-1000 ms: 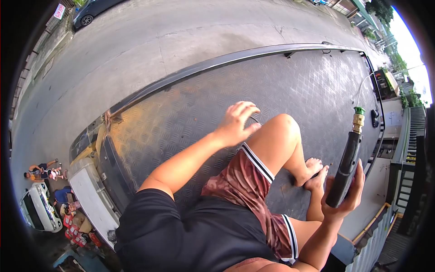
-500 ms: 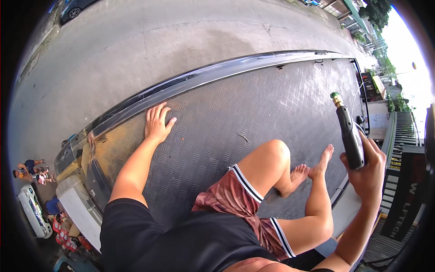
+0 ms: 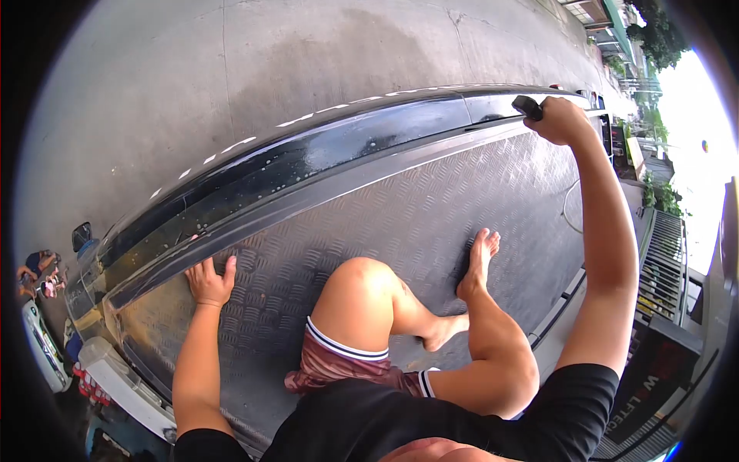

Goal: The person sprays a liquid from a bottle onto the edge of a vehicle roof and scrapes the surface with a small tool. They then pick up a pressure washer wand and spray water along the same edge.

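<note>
Stretched out over the far side of the truck bed, my right hand point(image 3: 560, 122) grips a black pressure washer gun point(image 3: 527, 107). Only the gun's dark end shows beyond my fist; the rest is hidden, including its brass and green tip. My left hand point(image 3: 212, 285) rests on the dark tread-plate floor point(image 3: 385, 215), its fingers spread and reaching to the foot of the bed's side wall. Along that side runs a glossy black panel point(image 3: 323, 146) with water drops on it. My bare legs are bent on the floor between the two hands.
A thin hose point(image 3: 567, 208) curves on the bed near the far end. Beyond the side lies concrete pavement point(image 3: 154, 100). People point(image 3: 40, 273) and a white car point(image 3: 42, 346) are at the left. A dark sign point(image 3: 654, 377) and a barred gate point(image 3: 663, 262) stand at the right.
My right hand has swung with the gun from the right over to the bed's side rail. My body leans closer to the side, and more of the black outer panel shows. My left hand stays down.
</note>
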